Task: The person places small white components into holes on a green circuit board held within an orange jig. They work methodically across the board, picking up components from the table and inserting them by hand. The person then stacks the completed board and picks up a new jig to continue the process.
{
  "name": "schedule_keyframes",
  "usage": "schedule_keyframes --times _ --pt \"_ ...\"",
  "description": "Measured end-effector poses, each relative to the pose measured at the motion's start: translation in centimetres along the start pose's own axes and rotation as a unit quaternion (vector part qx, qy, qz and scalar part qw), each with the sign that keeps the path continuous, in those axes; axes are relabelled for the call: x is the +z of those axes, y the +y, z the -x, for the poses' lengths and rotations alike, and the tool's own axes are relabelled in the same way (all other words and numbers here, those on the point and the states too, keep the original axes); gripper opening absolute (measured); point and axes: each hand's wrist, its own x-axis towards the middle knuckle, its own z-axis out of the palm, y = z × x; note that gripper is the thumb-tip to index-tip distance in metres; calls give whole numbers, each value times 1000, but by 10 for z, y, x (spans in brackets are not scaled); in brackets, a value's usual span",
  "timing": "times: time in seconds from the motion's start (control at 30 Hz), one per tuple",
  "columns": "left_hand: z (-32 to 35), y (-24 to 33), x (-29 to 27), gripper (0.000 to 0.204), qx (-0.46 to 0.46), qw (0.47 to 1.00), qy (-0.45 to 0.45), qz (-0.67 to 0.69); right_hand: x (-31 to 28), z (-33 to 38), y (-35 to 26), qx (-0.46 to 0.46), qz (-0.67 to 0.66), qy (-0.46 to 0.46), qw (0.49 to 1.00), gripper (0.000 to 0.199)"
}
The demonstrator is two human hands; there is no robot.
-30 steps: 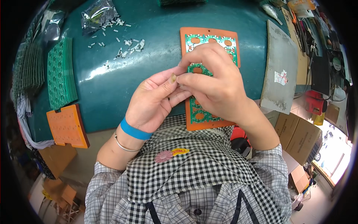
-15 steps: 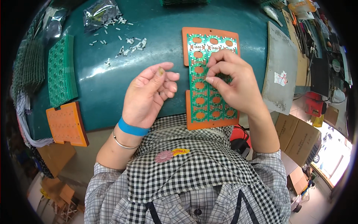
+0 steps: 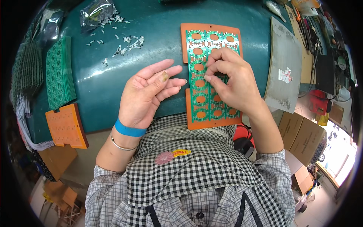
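Observation:
A green circuit board panel [image 3: 191,94] with rows of oval cut-outs lies on an orange fixture plate [image 3: 185,49] at the table's front edge. Over the panel's middle, my right hand [image 3: 240,81] is closed in a pinch, thumb and fingertips together. Whatever they hold is too small to make out, and the hand covers part of the panel's right side. My left hand [image 3: 141,94] hovers left of the panel, palm turned up, with its fingers stretched out and nothing visible in them. A blue band [image 3: 129,129] circles the left wrist.
Small clear-and-white parts [image 3: 134,42] lie loose at the far left beside a plastic bag [image 3: 97,15]. Stacked green boards [image 3: 60,73] stand at the left, near another orange plate [image 3: 67,126]. A grey sheet [image 3: 283,64] lies at the right; a cardboard box [image 3: 302,136] sits below it.
My left hand's fingers have straightened from a looser curl, and the hand has shifted slightly left. My right hand keeps its pinch over the panel. The whole view has moved a little.

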Motion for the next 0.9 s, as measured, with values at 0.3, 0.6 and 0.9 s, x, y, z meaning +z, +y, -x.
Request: schedule_keyframes --times 0.3,0.6,0.9 --pt "0 -4 4 42 32 999 4 -36 10 -4 -5 -58 51 30 997 11" --pt "6 -3 14 45 51 990 -8 -130 3 0 -2 -86 67 -24 994 18" --pt "9 -13 19 52 72 992 -48 -97 18 -8 -29 -161 -2 66 985 19"
